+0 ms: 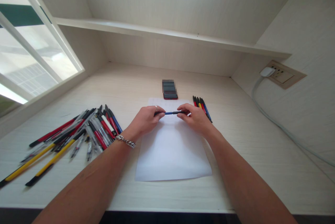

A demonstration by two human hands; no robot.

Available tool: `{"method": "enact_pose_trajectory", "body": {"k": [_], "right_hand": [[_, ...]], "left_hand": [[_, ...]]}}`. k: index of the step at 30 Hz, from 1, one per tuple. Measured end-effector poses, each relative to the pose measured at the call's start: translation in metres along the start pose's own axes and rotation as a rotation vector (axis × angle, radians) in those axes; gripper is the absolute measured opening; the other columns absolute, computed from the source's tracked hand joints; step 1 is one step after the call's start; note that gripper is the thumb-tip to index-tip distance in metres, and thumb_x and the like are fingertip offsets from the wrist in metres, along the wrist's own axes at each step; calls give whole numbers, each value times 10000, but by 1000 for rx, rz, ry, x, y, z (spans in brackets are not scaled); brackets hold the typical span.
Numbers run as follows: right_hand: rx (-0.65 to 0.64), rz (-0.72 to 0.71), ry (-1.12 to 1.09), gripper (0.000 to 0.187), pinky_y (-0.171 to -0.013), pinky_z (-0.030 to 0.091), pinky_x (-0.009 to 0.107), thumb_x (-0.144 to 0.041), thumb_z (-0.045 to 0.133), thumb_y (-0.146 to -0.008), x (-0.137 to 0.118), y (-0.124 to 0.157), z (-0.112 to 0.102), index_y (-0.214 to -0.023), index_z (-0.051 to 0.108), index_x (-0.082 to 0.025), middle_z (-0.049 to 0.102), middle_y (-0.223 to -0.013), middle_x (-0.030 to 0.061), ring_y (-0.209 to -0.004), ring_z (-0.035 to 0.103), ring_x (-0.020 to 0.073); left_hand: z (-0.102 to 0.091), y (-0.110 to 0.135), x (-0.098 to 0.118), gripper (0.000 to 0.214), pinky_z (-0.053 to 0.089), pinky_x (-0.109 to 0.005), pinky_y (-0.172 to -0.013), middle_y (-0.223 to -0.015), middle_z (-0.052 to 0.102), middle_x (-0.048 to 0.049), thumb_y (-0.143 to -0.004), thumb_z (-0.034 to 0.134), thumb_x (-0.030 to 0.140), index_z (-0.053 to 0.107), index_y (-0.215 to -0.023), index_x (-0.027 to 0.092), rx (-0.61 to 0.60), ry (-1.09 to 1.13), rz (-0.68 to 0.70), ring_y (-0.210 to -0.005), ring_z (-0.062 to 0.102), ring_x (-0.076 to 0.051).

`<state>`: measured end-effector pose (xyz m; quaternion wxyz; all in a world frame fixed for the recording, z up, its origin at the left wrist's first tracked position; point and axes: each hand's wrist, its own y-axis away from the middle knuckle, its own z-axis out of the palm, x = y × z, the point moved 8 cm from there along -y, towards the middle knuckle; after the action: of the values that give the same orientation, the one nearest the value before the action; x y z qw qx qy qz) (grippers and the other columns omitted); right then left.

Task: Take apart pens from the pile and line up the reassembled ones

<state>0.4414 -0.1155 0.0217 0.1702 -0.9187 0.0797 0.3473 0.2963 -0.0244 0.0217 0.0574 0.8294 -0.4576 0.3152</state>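
Observation:
Between my two hands a blue pen with black ends [169,113] lies level above a white sheet of paper [172,154]. My left hand [146,119] pinches its left end with thumb and fingers. At the other end, the fingers of my right hand [195,116] close on the dark part. Fingertips cover both tips of the pen. Just past my right hand is a small row of red, yellow and blue pens [202,107]. To the left of my left forearm spreads a loose pile of pens [98,135], some red, yellow or clear.
A dark phone-like object [170,90], partly blurred out, lies beyond the paper. A shelf [170,35] runs across the back of the pale desk [248,147]. At right, a white plug sits in a wall socket [284,74], its cable [277,122] trailing over the desk.

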Motion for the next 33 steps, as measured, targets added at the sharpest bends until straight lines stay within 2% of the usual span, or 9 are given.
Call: {"method": "enact_pose_trajectory", "body": {"k": [3, 7, 10, 15, 18, 22, 25, 30, 33], "right_hand": [[-16, -26, 33, 87, -691, 407, 262, -245, 588, -832, -4, 0, 1, -857, 666, -215, 688, -844, 14, -750, 587, 149], [-74, 25, 107, 276, -619, 368, 261, -332, 476, -905, 0, -1, 8, -755, 664, -197, 672, -745, 24, -681, 562, 150], [-105, 58, 106, 365, -602, 356, 263, -384, 422, -929, 3, -1, 11, -725, 657, -194, 662, -706, 23, -657, 560, 149], [-30, 30, -8, 169, -671, 408, 257, -329, 620, -822, 1, 1, 3, -951, 645, -222, 693, -862, 15, -741, 599, 149], [-35, 7, 25, 91, -669, 404, 258, -280, 602, -829, -1, 2, 4, -883, 641, -219, 686, -828, 13, -730, 588, 149], [-107, 43, 106, 273, -615, 373, 257, -348, 470, -910, 3, 0, 13, -755, 640, -201, 668, -731, 22, -667, 566, 148], [-129, 57, 101, 366, -598, 367, 259, -392, 415, -935, 4, 0, 15, -721, 641, -198, 659, -689, 22, -636, 563, 147], [-36, 4, 7, 134, -669, 412, 257, -315, 621, -824, -2, 1, 5, -918, 656, -226, 698, -858, 16, -735, 598, 149], [-60, -9, 44, 86, -664, 401, 255, -271, 592, -837, -4, 1, 6, -856, 660, -222, 690, -823, 11, -732, 586, 146]], "left_hand": [[0, 1, 2, 221, 471, -285, -779, -935, 734, -14, -861, 505, 291, 703, -944, 238, 15, 9, 5, -865, 649, -191], [-1, 1, 2, 171, 478, -283, -792, -920, 731, -4, -814, 567, 243, 701, -920, 239, 33, 17, 8, -863, 647, -186], [-1, 0, 1, 180, 477, -286, -798, -919, 732, -10, -824, 554, 247, 705, -921, 237, 28, 3, 6, -866, 647, -188], [-1, 0, 2, 237, 471, -294, -789, -947, 734, -16, -874, 491, 301, 708, -949, 241, 12, -7, 3, -879, 648, -195], [-1, 0, 3, 212, 473, -293, -797, -942, 734, -14, -859, 515, 291, 705, -941, 244, 22, -2, 2, -880, 649, -194], [1, 1, 3, 170, 478, -290, -788, -921, 729, -7, -809, 565, 236, 700, -912, 240, 30, 3, 3, -870, 646, -189], [0, 0, 3, 183, 476, -290, -791, -921, 728, -12, -825, 546, 248, 703, -919, 240, 27, -4, 6, -870, 644, -190], [0, 0, 3, 239, 465, -293, -763, -911, 732, -18, -880, 486, 300, 709, -942, 243, 21, -9, 8, -847, 645, -195], [1, 0, 3, 204, 462, -291, -762, -916, 733, -11, -860, 522, 286, 709, -931, 243, 23, 11, 10, -850, 645, -192]]}}
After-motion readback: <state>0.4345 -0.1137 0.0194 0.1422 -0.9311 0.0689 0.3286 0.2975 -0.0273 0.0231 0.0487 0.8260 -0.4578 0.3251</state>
